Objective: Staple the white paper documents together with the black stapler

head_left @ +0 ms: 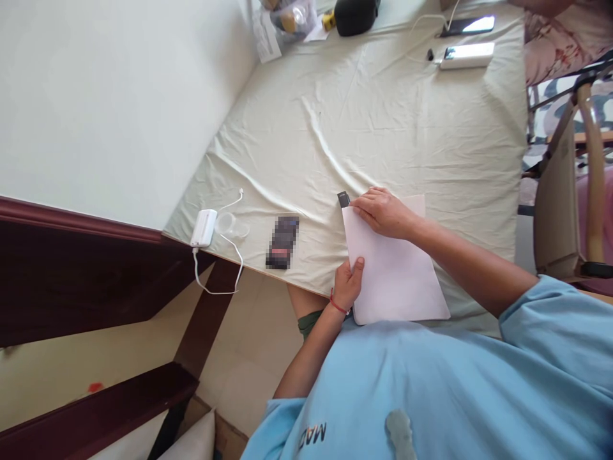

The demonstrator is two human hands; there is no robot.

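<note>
White sheets of paper (pixel 395 275) lie at the near edge of the cloth-covered table, close to my body. My left hand (pixel 348 283) grips their left edge, thumb on top and fingers hidden beneath. At the upper left corner my right hand (pixel 380 211) is closed over the paper, its fingertips bent down at the edge. Just past those fingertips a small black object (pixel 343 199), which looks like the end of a stapler, sticks out; the rest of it is hidden. Part of another sheet (pixel 416 204) shows behind my right wrist.
Left of the paper lies a dark phone (pixel 282 243), blurred out. A white power bank (pixel 204 228) with a cable hanging over the edge sits farther left. At the back are a black case (pixel 357 16), another white power bank (pixel 467 56) and a phone (pixel 467 25). A chair (pixel 558 191) stands right.
</note>
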